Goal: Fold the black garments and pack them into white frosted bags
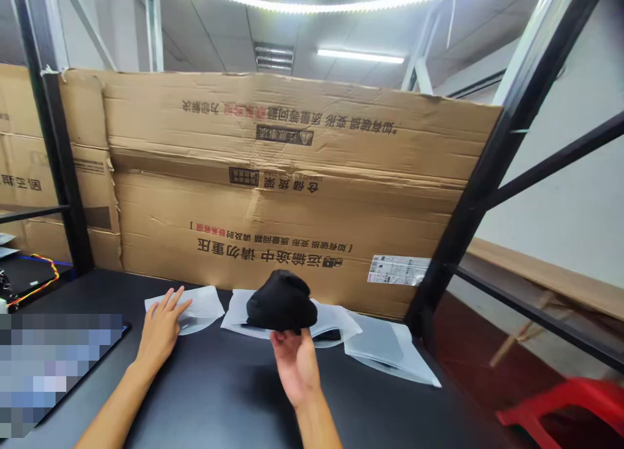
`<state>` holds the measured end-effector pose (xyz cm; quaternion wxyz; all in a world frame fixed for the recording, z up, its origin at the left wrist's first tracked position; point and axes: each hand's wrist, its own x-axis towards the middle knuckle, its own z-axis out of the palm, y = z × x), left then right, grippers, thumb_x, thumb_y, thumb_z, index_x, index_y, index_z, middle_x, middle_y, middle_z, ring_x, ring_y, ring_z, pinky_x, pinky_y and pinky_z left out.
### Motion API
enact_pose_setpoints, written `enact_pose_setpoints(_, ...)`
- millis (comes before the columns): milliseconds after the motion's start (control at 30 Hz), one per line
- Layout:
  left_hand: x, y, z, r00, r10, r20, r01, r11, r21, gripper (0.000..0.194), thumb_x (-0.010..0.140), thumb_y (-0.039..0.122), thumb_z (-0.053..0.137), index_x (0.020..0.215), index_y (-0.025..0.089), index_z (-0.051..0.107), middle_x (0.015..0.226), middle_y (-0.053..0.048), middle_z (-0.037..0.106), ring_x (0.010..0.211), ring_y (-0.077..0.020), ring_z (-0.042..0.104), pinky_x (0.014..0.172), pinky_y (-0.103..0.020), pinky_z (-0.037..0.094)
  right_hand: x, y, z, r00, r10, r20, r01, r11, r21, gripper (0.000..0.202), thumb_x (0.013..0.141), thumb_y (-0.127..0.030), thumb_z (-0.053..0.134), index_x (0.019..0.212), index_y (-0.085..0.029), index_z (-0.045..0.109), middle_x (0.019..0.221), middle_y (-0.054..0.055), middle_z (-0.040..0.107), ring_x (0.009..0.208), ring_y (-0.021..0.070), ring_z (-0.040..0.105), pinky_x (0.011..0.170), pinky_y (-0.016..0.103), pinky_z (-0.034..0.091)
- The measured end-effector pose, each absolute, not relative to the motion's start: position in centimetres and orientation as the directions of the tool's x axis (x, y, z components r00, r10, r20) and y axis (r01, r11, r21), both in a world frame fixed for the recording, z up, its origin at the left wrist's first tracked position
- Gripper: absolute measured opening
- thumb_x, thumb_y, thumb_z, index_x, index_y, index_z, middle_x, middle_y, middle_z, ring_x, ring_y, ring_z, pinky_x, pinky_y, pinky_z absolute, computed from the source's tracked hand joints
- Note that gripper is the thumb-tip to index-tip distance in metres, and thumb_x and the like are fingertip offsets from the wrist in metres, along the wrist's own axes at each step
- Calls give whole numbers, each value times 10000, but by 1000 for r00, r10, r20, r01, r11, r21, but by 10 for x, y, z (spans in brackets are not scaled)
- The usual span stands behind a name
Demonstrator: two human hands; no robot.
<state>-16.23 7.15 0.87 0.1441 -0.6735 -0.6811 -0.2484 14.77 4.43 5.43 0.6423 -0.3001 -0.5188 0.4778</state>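
Note:
My right hand (297, 364) holds up a black cap (280, 301) of soft cloth, gripping its lower edge with the thumb at the right and the fingers beneath. The cap hangs above the table, in front of the middle translucent bags (336, 318). Something dark shows inside one of them. To the left, my left hand (166, 322) is open, its fingers spread over the near left part of a frosted plastic bag (205, 304). I cannot tell how firmly the fingertips touch that bag.
More frosted bags (390, 348) lie at the right on the black table (209, 397). A tall cardboard sheet (273, 208) stands behind, between black metal posts (448, 234). A blurred-out screen (63, 371) is at the left, and a red stool (570, 403) at the lower right.

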Motion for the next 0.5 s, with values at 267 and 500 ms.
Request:
enact_pose_setpoints(267, -169, 78, -1, -261, 789, 556, 961, 159, 227, 576, 771, 57, 530, 1345, 66, 569, 1598, -252, 234, 1486, -457, 79, 1124, -656, 200, 199, -8, 79, -24, 988, 151, -175, 144, -974, 347, 818, -506, 720, 744, -220, 538, 583, -46, 549, 470, 98, 469, 474, 232, 368)
enact_pose_setpoints(500, -128, 61, 32, -100, 608, 788, 868, -335, 368, 533, 922, 133, 335, 1430, 236, 460, 1565, -51, 372, 1458, -250, 303, 1225, -453, 210, 227, -26, 143, -102, 975, 199, -205, 175, -963, 336, 795, -438, 763, 724, -230, 508, 574, -54, 540, 507, 107, 499, 489, 231, 367)
